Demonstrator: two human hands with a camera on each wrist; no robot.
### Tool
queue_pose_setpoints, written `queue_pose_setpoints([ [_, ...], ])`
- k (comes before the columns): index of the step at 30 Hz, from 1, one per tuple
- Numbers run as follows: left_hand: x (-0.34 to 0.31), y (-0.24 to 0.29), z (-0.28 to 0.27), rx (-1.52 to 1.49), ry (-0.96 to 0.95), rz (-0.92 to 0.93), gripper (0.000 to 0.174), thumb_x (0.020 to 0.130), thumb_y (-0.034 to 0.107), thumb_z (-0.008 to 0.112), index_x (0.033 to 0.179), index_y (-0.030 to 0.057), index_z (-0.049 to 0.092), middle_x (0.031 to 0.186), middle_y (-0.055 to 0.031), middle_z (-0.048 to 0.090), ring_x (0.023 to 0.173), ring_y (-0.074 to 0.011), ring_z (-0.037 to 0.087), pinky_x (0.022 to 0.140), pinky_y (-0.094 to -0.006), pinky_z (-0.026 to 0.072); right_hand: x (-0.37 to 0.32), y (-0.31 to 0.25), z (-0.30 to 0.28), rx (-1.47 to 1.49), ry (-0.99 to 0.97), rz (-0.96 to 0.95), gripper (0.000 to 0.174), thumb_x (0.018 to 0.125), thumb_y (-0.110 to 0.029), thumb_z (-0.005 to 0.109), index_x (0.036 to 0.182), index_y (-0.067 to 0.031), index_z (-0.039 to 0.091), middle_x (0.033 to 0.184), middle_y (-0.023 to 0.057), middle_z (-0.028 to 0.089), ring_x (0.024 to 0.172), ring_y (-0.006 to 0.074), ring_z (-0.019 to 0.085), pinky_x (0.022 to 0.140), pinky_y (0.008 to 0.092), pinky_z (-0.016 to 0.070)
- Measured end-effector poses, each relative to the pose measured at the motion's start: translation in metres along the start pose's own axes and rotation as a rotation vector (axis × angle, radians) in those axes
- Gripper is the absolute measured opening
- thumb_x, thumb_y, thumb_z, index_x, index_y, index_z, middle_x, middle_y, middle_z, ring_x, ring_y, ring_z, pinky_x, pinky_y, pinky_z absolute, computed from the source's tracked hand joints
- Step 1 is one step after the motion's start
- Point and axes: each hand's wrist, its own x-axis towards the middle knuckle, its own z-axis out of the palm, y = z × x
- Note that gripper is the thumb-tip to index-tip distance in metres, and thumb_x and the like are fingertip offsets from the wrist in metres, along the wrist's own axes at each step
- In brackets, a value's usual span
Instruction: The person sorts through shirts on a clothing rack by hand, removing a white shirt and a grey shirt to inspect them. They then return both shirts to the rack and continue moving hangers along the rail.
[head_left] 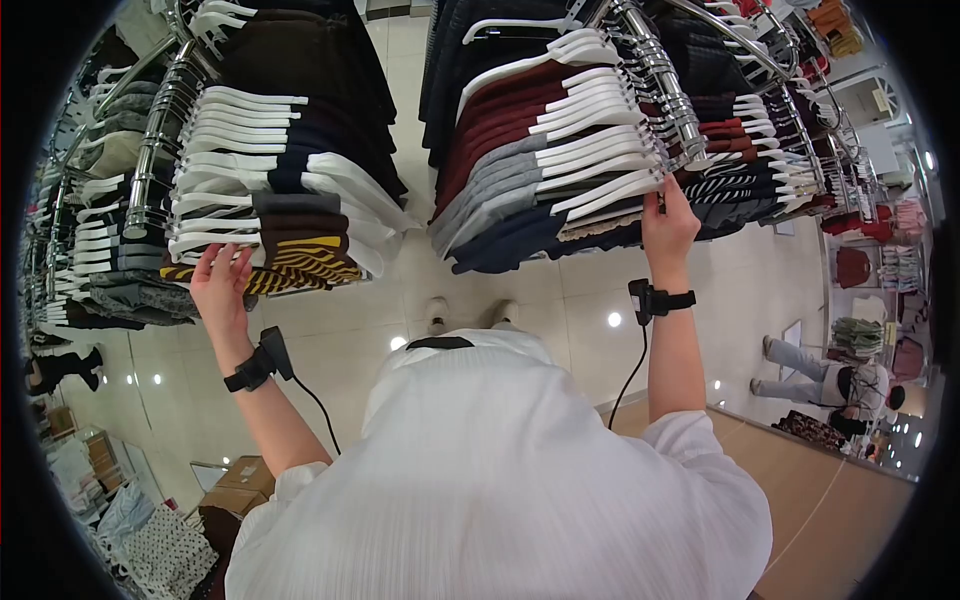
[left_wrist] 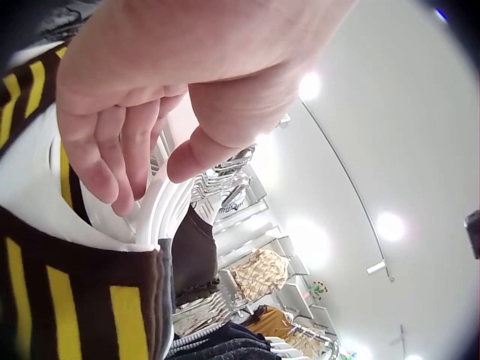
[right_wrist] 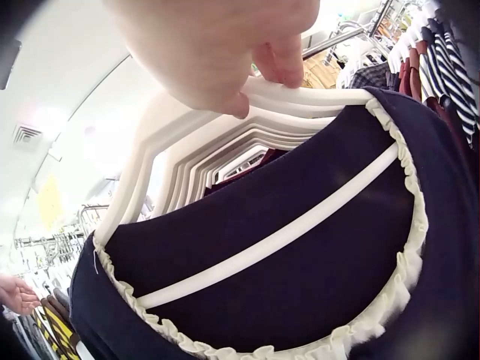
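Navy ruffle-neck top [right_wrist: 450,202]: hung near the close end of the right rail [head_left: 655,65]; the knit-like cloth is probably light and limp, liable to slide off the shoulders if tilted.
Cream ruffle [right_wrist: 411,279]: gathered trim around the neckline; likely the part that snags or creases most easily, so better not pulled.
White hanger [right_wrist: 322,97]: apparently smooth, stiff plastic; the hold should be at its central peak, below the hook, where the load balances.
Right hand [head_left: 672,222]: grasping that hanger near its peak, thumb and fingers on opposite faces.
Striped top [head_left: 310,262]: dark with yellow bands, on the left rail [head_left: 150,165]; soft, presumably light, best moved by its hanger.
Left hand [head_left: 220,285]: fingers bent at the white hangers beside the stripes; whether they pinch one cannot be told.
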Motion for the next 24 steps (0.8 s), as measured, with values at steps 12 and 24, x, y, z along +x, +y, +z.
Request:
queue_pose_setpoints([
  [12, -0.018, 0.000, 0.002, -0.022, 0.008, -0.011, 0.038, 0.099, 0.011, 0.073, 0.133, -0.0008, 0.060, 0.122, -0.0158, 0.074, 0.099, -0.0201, 0.075, 0.081, -0.0279, 0.0592, 0.004, 0.001, -0.006, 0.061, 0.007, -0.049, 0.038, 0.082, 0.002, 0.080, 0.119, 0.0022, 0.072, 0.110, 0.0206, 0.076, 0.094, 0.0370, 0.076, 0.078, 0.0388, 0.0610],
  [24, -0.035, 0.006, 0.013, 0.091, 0.052, 0.043, 0.013, 0.102, 0.013, 0.070, 0.110, 0.0035, 0.068, 0.102, -0.0079, 0.077, 0.085, -0.0123, 0.072, 0.072, -0.0252, 0.0565, 0.012, -0.012, -0.003, 0.039, 0.070, -0.050, 0.035, 0.079, -0.001, 0.083, 0.113, -0.0003, 0.073, 0.104, 0.0160, 0.077, 0.091, 0.0354, 0.075, 0.077, 0.0375, 0.0602],
])
